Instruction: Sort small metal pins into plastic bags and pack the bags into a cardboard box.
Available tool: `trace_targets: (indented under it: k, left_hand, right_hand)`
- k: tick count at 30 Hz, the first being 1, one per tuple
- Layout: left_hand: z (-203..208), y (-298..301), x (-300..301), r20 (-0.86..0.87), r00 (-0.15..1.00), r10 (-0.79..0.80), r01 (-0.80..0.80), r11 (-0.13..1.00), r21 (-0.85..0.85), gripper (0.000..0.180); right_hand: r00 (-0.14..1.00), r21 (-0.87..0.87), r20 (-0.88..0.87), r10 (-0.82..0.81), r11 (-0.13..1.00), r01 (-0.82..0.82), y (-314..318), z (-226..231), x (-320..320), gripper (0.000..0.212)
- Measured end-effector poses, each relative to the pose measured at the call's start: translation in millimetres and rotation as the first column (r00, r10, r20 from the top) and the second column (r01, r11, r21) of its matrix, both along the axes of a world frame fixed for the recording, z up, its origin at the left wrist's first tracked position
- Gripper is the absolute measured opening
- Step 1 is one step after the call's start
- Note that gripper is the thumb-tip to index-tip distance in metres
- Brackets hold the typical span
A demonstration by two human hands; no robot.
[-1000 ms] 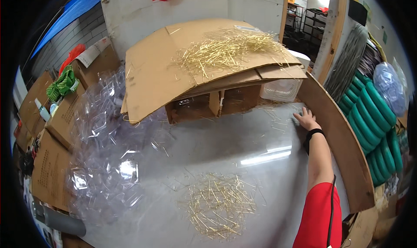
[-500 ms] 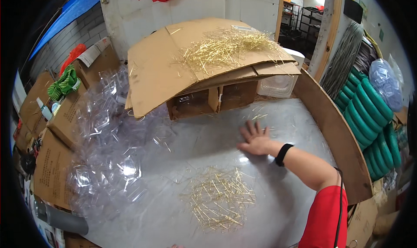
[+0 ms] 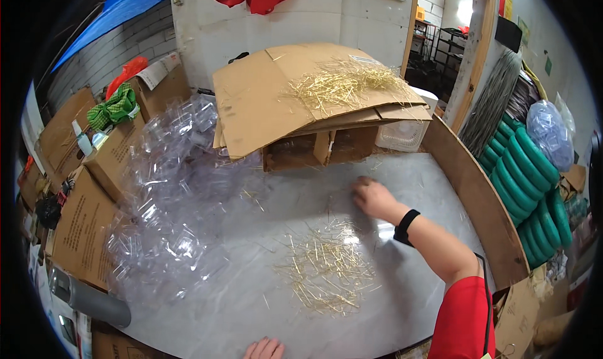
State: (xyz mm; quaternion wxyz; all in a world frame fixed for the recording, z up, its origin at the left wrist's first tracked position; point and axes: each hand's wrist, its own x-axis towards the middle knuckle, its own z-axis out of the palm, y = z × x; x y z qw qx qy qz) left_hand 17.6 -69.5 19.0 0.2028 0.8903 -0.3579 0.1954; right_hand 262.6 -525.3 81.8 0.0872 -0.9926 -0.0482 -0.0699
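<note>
My right hand [image 3: 375,199] is on the grey tabletop [image 3: 414,177], just beyond a loose pile of thin gold-coloured wire pieces [image 3: 330,268]. Its fingers are curled in; whatever they may hold is hidden and slightly blurred. At the table's near edge only the fingers of my left hand [image 3: 264,349] show, lying flat and holding nothing. A second heap of gold wire pieces [image 3: 345,84] rests on stacked cardboard sheets [image 3: 251,114] at the back. A few stray wires [image 3: 253,199] are scattered left of my right hand.
Clear plastic packs [image 3: 169,214] are heaped over the left side. Open cardboard compartments [image 3: 292,152] sit under the sheets, beside a white plastic basket [image 3: 402,133]. A wooden board [image 3: 471,189] edges the right, with green coils [image 3: 524,177] beyond. A grey cylinder [image 3: 100,302] lies front left.
My right hand has gone from spread fingers to curled ones, near the same spot. My left fingers have come further into view at the near edge. The whole view has shifted slightly.
</note>
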Motion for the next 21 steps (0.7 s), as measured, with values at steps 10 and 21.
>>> trace_targets:
  k: [10, 21]
  left_hand:
    - [-5.8, -6.1, -0.7, 0.077, 0.994, 0.076, -0.079, 0.996, 0.035, 0.033]
    - [-10.2, -3.2, 9.1, 0.086, 0.996, 0.017, -0.029, 0.989, 0.145, 0.033]
  right_hand:
    - [0.941, 0.044, 0.044, -0.335, 0.942, 0.333, -117.5, -50.8, 88.9, 0.065]
    - [0.654, 0.528, 0.293, -0.698, 0.688, 0.498, -239.2, -70.1, 148.7, 0.075]
